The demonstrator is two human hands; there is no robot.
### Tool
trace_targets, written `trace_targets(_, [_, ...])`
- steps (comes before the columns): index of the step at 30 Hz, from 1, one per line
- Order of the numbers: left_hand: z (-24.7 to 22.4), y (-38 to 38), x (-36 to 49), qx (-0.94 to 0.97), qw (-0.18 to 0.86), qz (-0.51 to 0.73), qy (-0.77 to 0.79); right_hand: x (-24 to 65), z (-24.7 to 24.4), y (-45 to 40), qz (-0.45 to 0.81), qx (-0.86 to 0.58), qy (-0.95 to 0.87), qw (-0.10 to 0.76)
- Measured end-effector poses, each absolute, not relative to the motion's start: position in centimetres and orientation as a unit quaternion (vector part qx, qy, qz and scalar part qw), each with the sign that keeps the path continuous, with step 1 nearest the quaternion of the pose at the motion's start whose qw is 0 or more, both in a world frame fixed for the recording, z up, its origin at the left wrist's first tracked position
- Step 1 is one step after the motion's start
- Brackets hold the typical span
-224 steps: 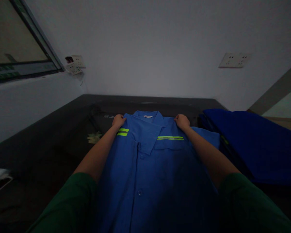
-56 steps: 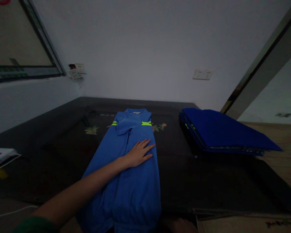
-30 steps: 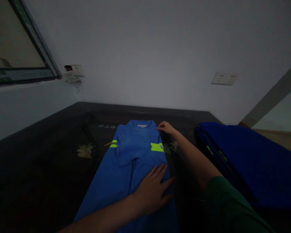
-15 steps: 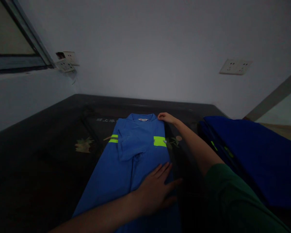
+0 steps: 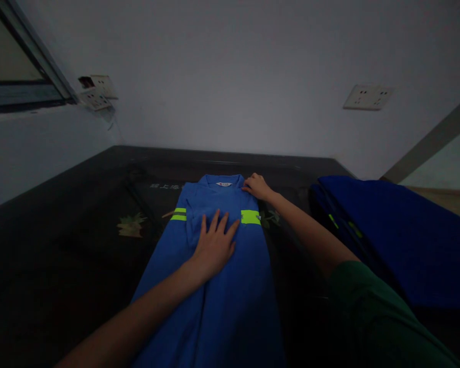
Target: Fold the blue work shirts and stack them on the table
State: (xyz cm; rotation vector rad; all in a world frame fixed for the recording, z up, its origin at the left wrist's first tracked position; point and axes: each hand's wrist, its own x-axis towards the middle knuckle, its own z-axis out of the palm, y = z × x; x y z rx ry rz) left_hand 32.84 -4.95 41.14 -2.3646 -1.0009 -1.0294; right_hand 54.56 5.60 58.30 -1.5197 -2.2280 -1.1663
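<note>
A blue work jacket [image 5: 245, 276] lies front-down and folded lengthwise on a dark table, its collar [image 5: 210, 180] pointing at the wall. Yellow-green bands mark both of its sides, and one sleeve is folded over its middle. My left hand [image 5: 213, 246] rests flat on that folded sleeve with fingers spread. At the collar's right side, my right hand [image 5: 257, 186] has its fingers curled and pressed together on the shoulder edge of the jacket. The near end of the jacket runs out of view at the bottom.
To the right lies a stack of folded darker-blue garments [image 5: 398, 230] with yellow-green strips at its edge. The dark table [image 5: 88, 204] meets a pale wall [image 5: 230, 76]. Sockets [image 5: 368, 97] sit on the wall, and a window [image 5: 19, 56] is at upper left.
My left hand has moved up from the jacket's lower right part to the folded sleeve, its fingers now spread. My right hand has shifted slightly left, closer to the collar.
</note>
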Motion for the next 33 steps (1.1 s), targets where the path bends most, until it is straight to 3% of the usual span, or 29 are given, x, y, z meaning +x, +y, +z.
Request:
trace_targets(8, [41.2,-5.2,32.9,-0.868,0.092,-0.298,-0.387,55.5,58.0,5.0,-0.491,-0.443,-0.748,0.061])
trace_targets(12, [43.7,-4.8,30.0,-0.881,0.049,-0.314,-0.351,54.3,57.2,3.5,-0.517,-0.468,-0.699,0.158])
trace_targets(16, [45.7,-4.1,26.1,-0.889,0.085,-0.271,-0.358,52.4,53.8,-0.1,-0.429,-0.476,-0.724,0.253])
trace_targets(21, [44.7,-4.0,25.1,-0.892,0.126,-0.206,-0.382,52.5,48.0,-3.6,-0.393,-0.497,-0.747,0.199])
trace_targets(25, [42.8,-4.4,25.9,-0.866,0.172,-0.253,-0.395,52.6,47.0,-5.1,-0.424,-0.508,-0.722,0.202])
trace_targets(28, [41.8,-4.2,25.9,-0.840,0.179,-0.317,-0.402,50.8,47.4,-6.4,-0.397,-0.432,-0.781,0.213])
trace_targets(33, [41.1,-3.4,25.1,-0.814,0.181,-0.414,-0.365,46.7,47.3,-7.4,-0.366,-0.273,-0.888,0.062])
